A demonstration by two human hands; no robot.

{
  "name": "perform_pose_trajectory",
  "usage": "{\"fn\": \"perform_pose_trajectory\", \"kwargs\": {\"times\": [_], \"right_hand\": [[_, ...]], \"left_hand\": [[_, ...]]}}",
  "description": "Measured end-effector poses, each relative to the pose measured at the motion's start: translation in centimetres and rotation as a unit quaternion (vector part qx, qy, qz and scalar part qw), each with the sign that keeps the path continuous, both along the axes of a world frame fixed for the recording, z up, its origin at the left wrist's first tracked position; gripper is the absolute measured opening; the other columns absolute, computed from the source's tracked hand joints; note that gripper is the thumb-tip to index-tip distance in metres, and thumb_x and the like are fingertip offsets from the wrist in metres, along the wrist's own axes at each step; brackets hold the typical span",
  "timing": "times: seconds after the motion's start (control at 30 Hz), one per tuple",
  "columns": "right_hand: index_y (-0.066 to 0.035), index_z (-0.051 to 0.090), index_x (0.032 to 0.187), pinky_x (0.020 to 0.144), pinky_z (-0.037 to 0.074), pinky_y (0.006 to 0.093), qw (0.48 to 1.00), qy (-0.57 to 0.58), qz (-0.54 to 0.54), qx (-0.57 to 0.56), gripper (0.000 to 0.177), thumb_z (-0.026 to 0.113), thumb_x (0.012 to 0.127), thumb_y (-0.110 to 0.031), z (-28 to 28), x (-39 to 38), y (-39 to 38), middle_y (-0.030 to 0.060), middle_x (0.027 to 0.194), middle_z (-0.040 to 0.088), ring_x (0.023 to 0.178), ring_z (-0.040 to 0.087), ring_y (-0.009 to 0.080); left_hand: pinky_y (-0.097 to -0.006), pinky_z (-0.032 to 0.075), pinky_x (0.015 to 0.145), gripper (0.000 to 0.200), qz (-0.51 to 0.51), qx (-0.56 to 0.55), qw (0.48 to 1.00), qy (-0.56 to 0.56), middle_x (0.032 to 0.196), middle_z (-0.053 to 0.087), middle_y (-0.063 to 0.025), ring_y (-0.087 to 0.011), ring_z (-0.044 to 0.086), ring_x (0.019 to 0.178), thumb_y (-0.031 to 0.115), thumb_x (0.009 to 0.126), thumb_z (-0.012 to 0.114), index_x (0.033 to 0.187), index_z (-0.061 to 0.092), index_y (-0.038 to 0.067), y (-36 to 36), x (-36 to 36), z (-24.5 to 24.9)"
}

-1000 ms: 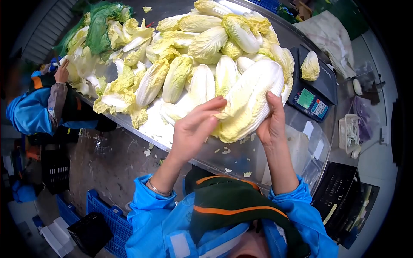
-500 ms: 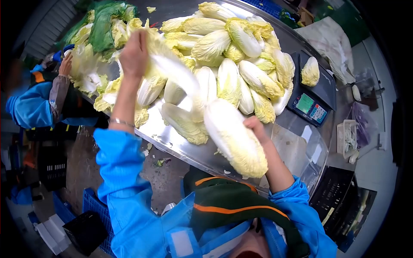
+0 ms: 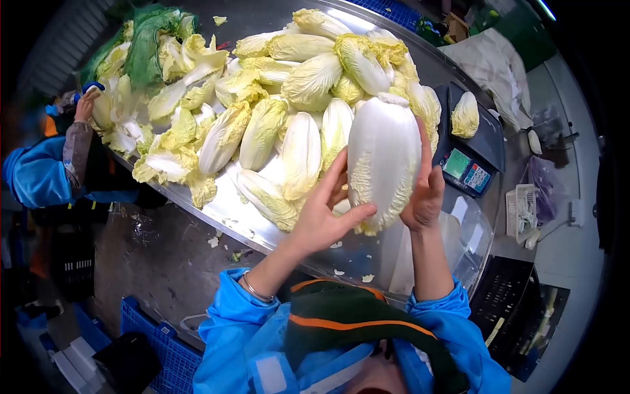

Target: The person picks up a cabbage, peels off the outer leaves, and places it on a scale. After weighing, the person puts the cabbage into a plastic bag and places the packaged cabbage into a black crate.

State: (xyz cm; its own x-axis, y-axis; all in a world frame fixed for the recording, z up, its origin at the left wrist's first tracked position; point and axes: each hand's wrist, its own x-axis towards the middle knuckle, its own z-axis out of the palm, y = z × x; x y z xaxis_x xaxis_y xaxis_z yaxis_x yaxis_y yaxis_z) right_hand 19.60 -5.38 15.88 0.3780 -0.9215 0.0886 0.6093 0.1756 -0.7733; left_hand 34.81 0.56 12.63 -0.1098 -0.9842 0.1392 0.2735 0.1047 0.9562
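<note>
A large napa cabbage (image 3: 384, 161), white along the ribs with pale yellow edges, stands nearly upright between my two hands above the table. My left hand (image 3: 326, 213) presses its lower left side, thumb across the front, other fingers partly hidden behind. On the opposite side, my right hand (image 3: 423, 197) supports the cabbage with fingers along its edge and thumb apart. Directly behind it lies a heap of napa cabbages (image 3: 315, 79) on the metal table (image 3: 246, 220). Loose leaves (image 3: 174, 157) are piled to the left.
A scale (image 3: 469, 167) bearing one small cabbage (image 3: 465, 115) stands at the right. Green netting (image 3: 146, 49) lies at the far left corner, near a co-worker's hand (image 3: 85, 105). A white basket (image 3: 520, 210) and black crate (image 3: 508, 289) sit beyond the table's right end.
My left hand has come down from the upper left, no longer holding a loose leaf, and now grips the cabbage. The cabbage has been raised and turned more upright.
</note>
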Motion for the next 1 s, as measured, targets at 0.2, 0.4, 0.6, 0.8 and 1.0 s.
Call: {"fn": "perform_pose_trajectory", "kwargs": {"times": [0.2, 0.4, 0.6, 0.8, 1.0], "right_hand": [[-0.008, 0.022, 0.14, 0.102, 0.034, 0.0365, 0.997, 0.066, 0.009, 0.05, 0.081, 0.059, 0.079, -0.046, -2.2, -1.4, 0.9, 0.0114, 0.136, 0.037, 0.121, 0.042, 0.0235], [-0.007, 0.021, 0.139, 0.1, 0.036, 0.0369, 0.997, 0.055, -0.031, 0.037, 0.091, 0.067, 0.071, -0.044, -2.5, -0.8, 0.9, 0.0127, 0.133, 0.039, 0.119, 0.044, 0.0244], [-0.005, 0.024, 0.137, 0.098, 0.039, 0.0371, 0.993, 0.072, -0.074, -0.051, 0.079, 0.06, 0.076, -0.041, -2.1, -0.4, 1.6, 0.0141, 0.13, 0.041, 0.117, 0.046, 0.025], [-0.005, 0.023, 0.137, 0.098, 0.039, 0.0381, 0.988, 0.105, -0.093, -0.06, 0.089, 0.066, 0.071, -0.045, -2.3, -0.5, 1.8, 0.0141, 0.129, 0.042, 0.116, 0.047, 0.0259], [-0.005, 0.024, 0.138, 0.1, 0.036, 0.0384, 0.98, 0.139, -0.118, -0.082, 0.1, 0.076, 0.061, -0.044, -2.2, -0.8, 1.6, 0.0139, 0.131, 0.04, 0.119, 0.043, 0.0267]], "left_hand": [[-0.0363, 0.017, 0.107, 0.074, 0.068, -0.062, 0.982, -0.165, 0.141, 0.021, -0.0242, -0.0287, 0.023, 0.132, 0.019, 0.088, 0.053, 0.139, 0.007, -0.01, 1.9, -2.1, 0.6], [-0.0388, 0.025, 0.104, 0.054, 0.188, -0.067, 0.973, -0.117, 0.136, 0.031, -0.0228, -0.0311, 0.032, 0.127, 0.015, 0.09, 0.05, 0.133, 0.027, -0.008, 1.9, -3.5, 1.9], [-0.0309, 0.038, 0.095, 0.034, 0.268, -0.066, 0.96, -0.042, 0.12, 0.051, -0.0149, -0.0206, 0.049, 0.111, 0.005, 0.088, 0.054, 0.121, 0.048, -0.003, 1.4, -3.9, 2.1], [-0.0254, 0.043, 0.084, 0.033, 0.262, 0.011, 0.964, 0.05, 0.103, 0.057, -0.0087, -0.0133, 0.053, 0.093, 0.004, 0.084, 0.06, 0.115, 0.052, -0.004, 1.1, -3.8, 3.2], [-0.0235, 0.044, 0.08, 0.041, 0.083, 0.17, 0.967, 0.172, 0.096, 0.055, -0.0056, -0.0112, 0.051, 0.089, 0.01, 0.08, 0.067, 0.114, 0.05, -0.003, -0.4, -0.8, 3.9]]}}
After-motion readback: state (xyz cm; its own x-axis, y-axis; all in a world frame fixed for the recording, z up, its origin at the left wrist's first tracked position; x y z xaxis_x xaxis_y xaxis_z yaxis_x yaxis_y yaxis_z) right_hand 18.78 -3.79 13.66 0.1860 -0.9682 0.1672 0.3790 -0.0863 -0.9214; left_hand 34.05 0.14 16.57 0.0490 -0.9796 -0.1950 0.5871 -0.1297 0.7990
